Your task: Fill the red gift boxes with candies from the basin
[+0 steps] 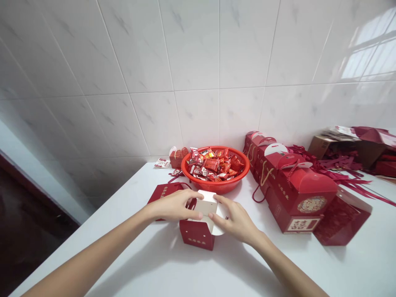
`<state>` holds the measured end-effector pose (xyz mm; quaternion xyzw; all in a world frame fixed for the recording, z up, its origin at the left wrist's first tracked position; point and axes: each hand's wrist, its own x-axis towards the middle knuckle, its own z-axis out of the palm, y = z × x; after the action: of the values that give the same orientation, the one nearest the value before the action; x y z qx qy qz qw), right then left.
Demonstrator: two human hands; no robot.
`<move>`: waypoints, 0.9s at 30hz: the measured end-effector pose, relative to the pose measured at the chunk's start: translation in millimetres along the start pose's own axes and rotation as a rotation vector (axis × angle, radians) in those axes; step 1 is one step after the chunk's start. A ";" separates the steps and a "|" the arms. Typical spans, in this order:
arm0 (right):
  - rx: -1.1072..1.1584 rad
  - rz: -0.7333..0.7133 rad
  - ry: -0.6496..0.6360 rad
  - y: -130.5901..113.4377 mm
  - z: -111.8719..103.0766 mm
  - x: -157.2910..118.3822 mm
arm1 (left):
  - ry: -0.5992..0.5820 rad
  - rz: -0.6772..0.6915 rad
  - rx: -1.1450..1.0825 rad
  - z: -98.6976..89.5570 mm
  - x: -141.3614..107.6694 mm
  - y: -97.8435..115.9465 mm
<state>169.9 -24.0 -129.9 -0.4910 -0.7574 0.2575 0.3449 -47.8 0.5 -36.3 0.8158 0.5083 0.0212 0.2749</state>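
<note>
Box (197, 234) sits upright on the near side of the candy basket (213, 188), left hand (177, 205) at its left edge, right hand (237, 218) at its white right flap (218, 230), digits spread rather than clamped, probably steadying it with the top open.

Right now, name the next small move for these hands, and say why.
Probably spread the flaps of the open red box wider: the left hand and right hand are both at its top, its pale inside shows, and the red basket of wrapped sweets stands just behind it.
</note>
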 end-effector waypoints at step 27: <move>0.048 -0.237 0.186 6.2 -8.3 3.9 | -0.088 0.115 0.088 -10.4 -6.4 -4.8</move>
<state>178.7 -17.6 -128.1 -0.4114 -0.7686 0.1863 0.4531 -58.1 1.1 -28.1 0.8550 0.4488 -0.0211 0.2592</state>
